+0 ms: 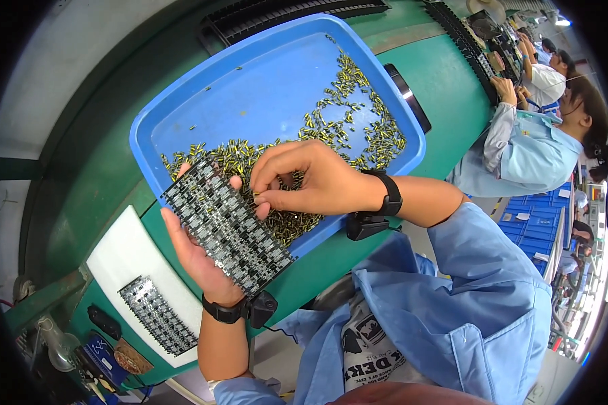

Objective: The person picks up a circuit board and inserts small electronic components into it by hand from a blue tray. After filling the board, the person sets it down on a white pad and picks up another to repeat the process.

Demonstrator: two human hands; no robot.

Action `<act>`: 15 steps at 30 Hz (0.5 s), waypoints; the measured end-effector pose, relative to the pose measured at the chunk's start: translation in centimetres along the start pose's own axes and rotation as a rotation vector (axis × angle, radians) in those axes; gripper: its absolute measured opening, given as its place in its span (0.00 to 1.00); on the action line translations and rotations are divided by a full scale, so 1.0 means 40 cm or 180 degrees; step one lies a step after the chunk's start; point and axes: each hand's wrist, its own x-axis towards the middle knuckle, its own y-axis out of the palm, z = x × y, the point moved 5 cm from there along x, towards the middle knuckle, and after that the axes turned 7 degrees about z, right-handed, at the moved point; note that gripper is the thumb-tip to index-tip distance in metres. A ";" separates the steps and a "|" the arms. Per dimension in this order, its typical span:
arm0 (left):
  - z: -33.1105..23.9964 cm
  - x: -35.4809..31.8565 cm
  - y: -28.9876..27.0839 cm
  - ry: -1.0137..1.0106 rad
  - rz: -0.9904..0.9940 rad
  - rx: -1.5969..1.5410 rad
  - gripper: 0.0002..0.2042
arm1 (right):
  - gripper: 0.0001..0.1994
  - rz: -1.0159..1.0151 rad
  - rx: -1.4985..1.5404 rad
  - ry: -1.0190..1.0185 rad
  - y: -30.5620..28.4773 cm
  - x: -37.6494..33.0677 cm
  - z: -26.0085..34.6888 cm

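My left hand (208,271) grips a dark circuit board panel (226,226) from below, its fingertips showing past the far edge. The panel is tilted over the near left part of a blue plastic tray (213,84). Rows of silvery components cover it, and a few yellowish parts show near its upper end. Just right of the panel, my right hand (321,179) pinches thumb and forefinger together; a tiny yellowish tip shows there, seemingly a capacitor. Loose small cylindrical capacitors (321,125), black and yellow, lie heaped along the tray's near side and right side. My hands hide part of the heap.
A second circuit board panel (157,316) lies on a white foam pad (118,253) at left. The green workbench (429,88) carries the tray; a black rack (270,20) stands behind it. Several co-workers sit at right, one in a light blue jacket (530,152). Blue bins (530,219) stand beyond.
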 end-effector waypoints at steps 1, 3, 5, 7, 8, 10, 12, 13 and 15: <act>0.000 -0.002 0.007 -0.0016 -0.0020 -0.0091 0.32 | 0.02 -0.0018 0.0051 0.0026 0.001 0.000 -0.002; 0.005 -0.005 -0.002 -0.0062 0.0037 0.0054 0.32 | 0.01 -0.0050 0.0104 0.0052 0.000 -0.001 0.000; 0.010 -0.004 -0.009 -0.0137 0.0135 0.0333 0.31 | 0.02 0.0055 0.0134 0.0390 0.001 0.000 0.000; 0.008 0.000 -0.005 -0.0057 0.0064 0.0207 0.31 | 0.02 0.0099 0.0155 0.0562 -0.001 0.000 -0.011; 0.005 0.001 -0.004 0.0034 -0.0013 0.0075 0.31 | 0.03 0.0113 -0.0466 0.0225 -0.003 0.003 -0.009; 0.002 0.002 -0.007 0.0122 -0.0096 -0.0051 0.31 | 0.04 0.0146 -0.1703 -0.0457 0.004 0.002 -0.002; -0.003 0.004 -0.018 0.0177 -0.0147 0.0037 0.31 | 0.05 0.0355 -0.1681 -0.0605 0.018 0.000 -0.005; -0.005 0.004 -0.022 0.0207 -0.0172 0.0081 0.31 | 0.05 0.0566 -0.1663 -0.0754 0.029 -0.003 -0.004; -0.002 0.003 -0.026 0.0187 -0.0107 0.0073 0.31 | 0.06 0.0781 -0.1638 -0.0911 0.044 -0.007 -0.005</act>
